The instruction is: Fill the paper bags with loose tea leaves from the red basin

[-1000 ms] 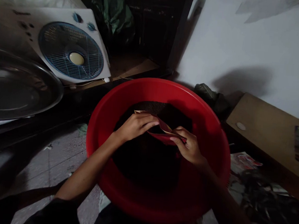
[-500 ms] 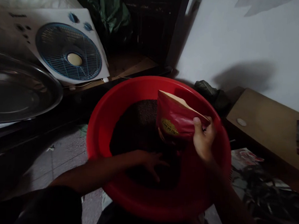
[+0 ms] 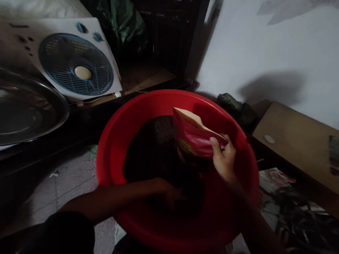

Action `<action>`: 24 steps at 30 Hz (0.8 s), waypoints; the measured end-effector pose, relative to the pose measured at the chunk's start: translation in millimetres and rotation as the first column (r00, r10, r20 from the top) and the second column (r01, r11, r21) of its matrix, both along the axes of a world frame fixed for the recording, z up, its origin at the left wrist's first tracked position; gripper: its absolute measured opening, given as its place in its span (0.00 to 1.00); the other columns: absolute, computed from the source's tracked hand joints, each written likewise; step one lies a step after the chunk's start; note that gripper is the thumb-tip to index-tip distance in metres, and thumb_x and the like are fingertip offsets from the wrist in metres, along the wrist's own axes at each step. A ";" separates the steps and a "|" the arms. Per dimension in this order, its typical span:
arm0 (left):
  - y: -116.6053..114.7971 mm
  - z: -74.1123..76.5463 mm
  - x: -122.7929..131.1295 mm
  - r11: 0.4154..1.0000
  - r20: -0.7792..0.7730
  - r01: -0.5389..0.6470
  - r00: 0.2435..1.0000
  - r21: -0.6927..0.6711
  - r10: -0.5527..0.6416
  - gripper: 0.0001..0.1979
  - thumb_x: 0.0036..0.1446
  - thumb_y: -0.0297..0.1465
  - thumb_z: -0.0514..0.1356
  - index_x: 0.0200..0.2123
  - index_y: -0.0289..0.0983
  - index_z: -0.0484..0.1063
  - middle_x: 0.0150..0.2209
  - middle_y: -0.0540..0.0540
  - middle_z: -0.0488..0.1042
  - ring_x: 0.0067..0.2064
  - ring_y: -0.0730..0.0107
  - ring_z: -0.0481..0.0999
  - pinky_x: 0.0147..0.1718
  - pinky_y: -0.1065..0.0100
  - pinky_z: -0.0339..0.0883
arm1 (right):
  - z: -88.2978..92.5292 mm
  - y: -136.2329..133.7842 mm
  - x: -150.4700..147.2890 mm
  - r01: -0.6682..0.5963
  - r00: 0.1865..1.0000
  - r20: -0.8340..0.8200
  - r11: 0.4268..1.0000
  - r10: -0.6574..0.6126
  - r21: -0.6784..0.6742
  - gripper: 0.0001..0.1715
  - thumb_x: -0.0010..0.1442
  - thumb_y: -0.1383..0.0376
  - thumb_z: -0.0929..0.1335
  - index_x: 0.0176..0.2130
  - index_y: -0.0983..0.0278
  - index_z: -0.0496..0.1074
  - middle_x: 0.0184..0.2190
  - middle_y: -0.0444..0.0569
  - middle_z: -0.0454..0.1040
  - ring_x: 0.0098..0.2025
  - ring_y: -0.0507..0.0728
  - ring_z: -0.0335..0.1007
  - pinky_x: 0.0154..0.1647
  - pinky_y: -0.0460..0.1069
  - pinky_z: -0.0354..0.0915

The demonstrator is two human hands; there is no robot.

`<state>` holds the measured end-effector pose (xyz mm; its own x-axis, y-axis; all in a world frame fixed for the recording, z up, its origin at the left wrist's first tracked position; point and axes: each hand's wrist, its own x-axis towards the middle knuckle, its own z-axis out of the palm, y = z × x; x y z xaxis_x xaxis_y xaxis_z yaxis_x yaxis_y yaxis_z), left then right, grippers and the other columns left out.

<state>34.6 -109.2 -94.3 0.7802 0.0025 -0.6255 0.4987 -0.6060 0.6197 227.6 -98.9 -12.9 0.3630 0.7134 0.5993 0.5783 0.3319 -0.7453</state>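
Observation:
A large red plastic basin [image 3: 112, 138] stands in front of me, with a heap of dark, grainy material [image 3: 147, 148] in it; its kind is too dim to make out. My right hand [image 3: 224, 156] pinches the top edge of a red pouch [image 3: 196, 138] with a gold label. The pouch's mouth gapes, showing a pale inner side, and its bottom is down at the heap. My left hand [image 3: 170, 194] reaches over the near left rim into the dark material. Shadow and the grains hide most of its fingers.
To the left are a white box fan [image 3: 83, 72] and a big steel bowl [image 3: 22, 111] on a dark ledge. A wooden board [image 3: 298, 147] with a small white oval piece lies at the right. Dark green cloth or plastic [image 3: 236, 108] sits behind the basin.
My left hand has sunk lower into the dark material, its spread fingers now mostly lost from sight. The pouch has shifted slightly left and down, with its mouth wider.

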 end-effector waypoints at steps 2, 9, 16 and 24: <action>11.2 17.9 -0.8 0.985 0.016 0.107 0.994 -0.133 -0.106 0.35 0.46 0.34 0.65 0.60 0.35 0.68 0.60 0.39 0.71 0.61 0.50 0.70 0.56 0.57 0.67 | 2.3 -1.9 -0.8 -0.058 0.998 0.029 0.998 0.058 -0.011 0.15 0.63 0.53 0.67 0.34 0.62 0.72 0.29 0.46 0.76 0.33 0.56 0.73 0.37 0.51 0.69; 84.0 121.8 -57.4 0.858 0.373 -0.348 0.791 -0.378 0.485 0.17 0.59 0.40 0.61 0.48 0.37 0.70 0.33 0.49 0.76 0.24 0.77 0.70 0.22 0.75 0.63 | 14.5 -10.2 -8.6 -0.259 0.951 0.162 0.964 0.265 -0.053 0.12 0.64 0.57 0.67 0.32 0.60 0.72 0.27 0.44 0.75 0.29 0.54 0.72 0.32 0.47 0.68; 102.5 130.9 -74.3 0.435 0.967 -0.889 0.219 0.143 0.130 0.15 0.67 0.40 0.55 0.39 0.35 0.73 0.34 0.47 0.75 0.35 0.73 0.73 0.37 0.70 0.68 | 9.6 -13.2 -21.3 -0.404 0.883 0.238 0.913 0.405 -0.056 0.06 0.65 0.63 0.67 0.38 0.60 0.74 0.30 0.44 0.75 0.31 0.53 0.73 0.32 0.46 0.68; 89.8 143.7 -64.9 0.398 0.671 -0.594 0.737 0.699 -0.078 0.15 0.67 0.41 0.54 0.43 0.40 0.75 0.38 0.48 0.76 0.39 0.70 0.75 0.29 0.71 0.61 | 9.0 -13.5 -28.3 -0.475 0.835 0.282 0.877 0.473 -0.064 0.05 0.66 0.65 0.67 0.40 0.60 0.74 0.32 0.45 0.75 0.32 0.52 0.74 0.34 0.46 0.69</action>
<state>-30.3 -19.3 49.4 0.7751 0.5121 0.3702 0.5284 -0.8465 0.0646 199.3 -112.4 -4.0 -0.2027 0.7494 0.6303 0.5320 0.6247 -0.5716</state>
